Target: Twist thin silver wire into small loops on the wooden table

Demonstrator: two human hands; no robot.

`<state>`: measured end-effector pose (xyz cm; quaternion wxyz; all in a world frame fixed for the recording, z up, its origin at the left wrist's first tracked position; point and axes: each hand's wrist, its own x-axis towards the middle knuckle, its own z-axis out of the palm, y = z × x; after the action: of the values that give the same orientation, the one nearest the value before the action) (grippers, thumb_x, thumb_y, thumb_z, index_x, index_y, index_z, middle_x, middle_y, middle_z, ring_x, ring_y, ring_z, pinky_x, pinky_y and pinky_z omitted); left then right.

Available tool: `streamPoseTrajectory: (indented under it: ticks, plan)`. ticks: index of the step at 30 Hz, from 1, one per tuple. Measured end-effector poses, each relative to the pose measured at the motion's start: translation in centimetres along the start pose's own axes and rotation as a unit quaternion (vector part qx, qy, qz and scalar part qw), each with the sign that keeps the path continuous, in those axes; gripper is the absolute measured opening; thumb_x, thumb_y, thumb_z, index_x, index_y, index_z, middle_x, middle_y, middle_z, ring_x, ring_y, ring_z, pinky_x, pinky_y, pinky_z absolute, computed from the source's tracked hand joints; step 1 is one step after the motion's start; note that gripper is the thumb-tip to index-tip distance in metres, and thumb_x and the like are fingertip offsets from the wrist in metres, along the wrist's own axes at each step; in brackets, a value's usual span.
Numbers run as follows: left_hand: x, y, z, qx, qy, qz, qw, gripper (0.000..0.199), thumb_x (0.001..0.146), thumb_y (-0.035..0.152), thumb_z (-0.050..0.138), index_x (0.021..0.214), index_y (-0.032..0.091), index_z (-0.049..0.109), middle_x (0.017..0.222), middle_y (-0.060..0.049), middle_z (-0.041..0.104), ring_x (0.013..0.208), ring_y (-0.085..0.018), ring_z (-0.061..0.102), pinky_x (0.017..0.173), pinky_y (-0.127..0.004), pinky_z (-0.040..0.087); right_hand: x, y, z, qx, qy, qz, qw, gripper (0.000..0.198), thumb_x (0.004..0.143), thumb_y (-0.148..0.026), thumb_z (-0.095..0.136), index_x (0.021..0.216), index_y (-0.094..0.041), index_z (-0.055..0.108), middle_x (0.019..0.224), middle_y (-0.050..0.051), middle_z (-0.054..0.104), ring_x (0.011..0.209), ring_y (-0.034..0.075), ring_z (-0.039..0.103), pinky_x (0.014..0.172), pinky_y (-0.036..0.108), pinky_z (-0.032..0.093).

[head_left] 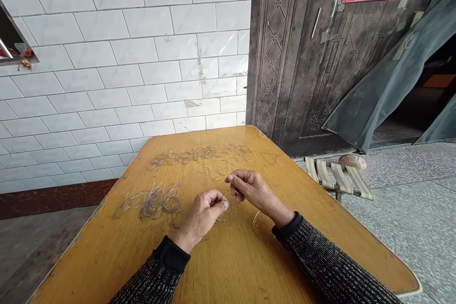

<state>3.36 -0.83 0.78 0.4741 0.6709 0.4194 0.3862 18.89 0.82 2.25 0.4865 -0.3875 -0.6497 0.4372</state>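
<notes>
My left hand is above the middle of the table, thumb and forefinger pinched together on a thin wire that curves below the fingertips. Just right of it and a little farther away, my right hand is also in a pinch, and a fine strand shows by its fingers. The exact grip points are too small to make out. Left of my left hand lies a tangled pile of grey wire loops. Another wire loop rests beside my right wrist.
A row of small coiled wire rings stretches across the far part of the wooden table. White tiled wall and a dark carved door stand behind. A low strap-seat stool is right of the table.
</notes>
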Motion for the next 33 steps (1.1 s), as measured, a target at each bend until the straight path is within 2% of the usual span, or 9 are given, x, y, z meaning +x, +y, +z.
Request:
streamPoseTrajectory:
  ticks: [4, 6, 10, 14, 24, 28, 33]
  plan:
    - [0.1, 0.0, -0.2, -0.045, 0.013, -0.022, 0.999, 0.017, 0.071, 0.029, 0.051, 0.061, 0.016, 0.048, 0.054, 0.004, 0.041, 0.053, -0.010, 0.037, 0.055, -0.024, 0.028, -0.4, -0.7, -0.2, -0.030, -0.016, -0.061, 0.998, 0.031, 0.081, -0.042, 0.047, 0.070, -0.014, 0.056, 0.057, -0.001, 0.052, 0.047, 0.007, 0.049, 0.046, 0.019, 0.038]
    - [0.1, 0.2, -0.3, -0.049, 0.023, -0.025, 0.998, 0.017, 0.071, 0.030, 0.052, 0.061, 0.016, 0.048, 0.054, 0.004, 0.041, 0.053, -0.010, 0.037, 0.055, -0.024, 0.029, -0.4, -0.8, -0.2, -0.044, -0.018, -0.060, 0.997, 0.028, 0.079, -0.039, 0.051, 0.067, -0.015, 0.056, 0.055, -0.002, 0.051, 0.046, 0.007, 0.047, 0.046, 0.019, 0.037]
    - [-0.1, 0.6, -0.3, -0.034, 0.008, -0.013, 0.999, 0.018, 0.070, 0.032, 0.053, 0.063, 0.016, 0.049, 0.056, 0.004, 0.040, 0.054, -0.010, 0.036, 0.054, -0.023, 0.028, -0.1, -0.1, -0.1, -0.028, -0.012, -0.012, 0.999, 0.032, 0.078, -0.039, 0.052, 0.056, -0.015, 0.050, 0.047, -0.004, 0.048, 0.037, 0.005, 0.043, 0.040, 0.018, 0.033]
    - [-0.3, 0.9, -0.2, -0.001, -0.004, 0.016, 1.000, 0.020, 0.071, 0.034, 0.053, 0.063, 0.016, 0.050, 0.057, 0.004, 0.038, 0.055, -0.010, 0.032, 0.052, -0.023, 0.027, 0.2, 0.3, -0.1, 0.027, -0.018, 0.035, 0.999, 0.033, 0.073, -0.041, 0.056, 0.054, -0.015, 0.049, 0.042, -0.005, 0.048, 0.032, 0.004, 0.041, 0.035, 0.017, 0.030]
    - [-0.4, 0.9, 0.0, 0.012, -0.039, 0.030, 0.999, 0.020, 0.070, 0.034, 0.054, 0.061, 0.016, 0.052, 0.059, 0.003, 0.042, 0.057, -0.010, 0.036, 0.054, -0.023, 0.028, 0.3, 0.8, 0.0, 0.070, -0.045, 0.092, 0.992, 0.033, 0.064, -0.043, 0.062, 0.053, -0.015, 0.051, 0.039, -0.007, 0.047, 0.029, 0.003, 0.035, 0.031, 0.016, 0.027]
    - [-0.2, 0.4, 0.1, -0.025, -0.040, -0.006, 0.999, 0.019, 0.072, 0.033, 0.053, 0.064, 0.016, 0.050, 0.057, 0.004, 0.042, 0.056, -0.010, 0.038, 0.055, -0.023, 0.030, 0.6, 1.0, 0.2, 0.054, -0.016, 0.078, 0.995, 0.029, 0.066, -0.041, 0.060, 0.056, -0.015, 0.052, 0.041, -0.007, 0.047, 0.030, 0.004, 0.036, 0.032, 0.017, 0.027]
    - [-0.1, 0.1, -0.1, -0.052, -0.046, -0.045, 0.997, 0.019, 0.070, 0.033, 0.057, 0.070, 0.015, 0.052, 0.061, 0.003, 0.046, 0.057, -0.010, 0.042, 0.058, -0.023, 0.033, 0.5, 1.0, 0.2, -0.033, 0.010, 0.004, 0.999, 0.028, 0.073, -0.036, 0.053, 0.053, -0.016, 0.048, 0.040, -0.007, 0.040, 0.033, 0.005, 0.036, 0.035, 0.018, 0.027]
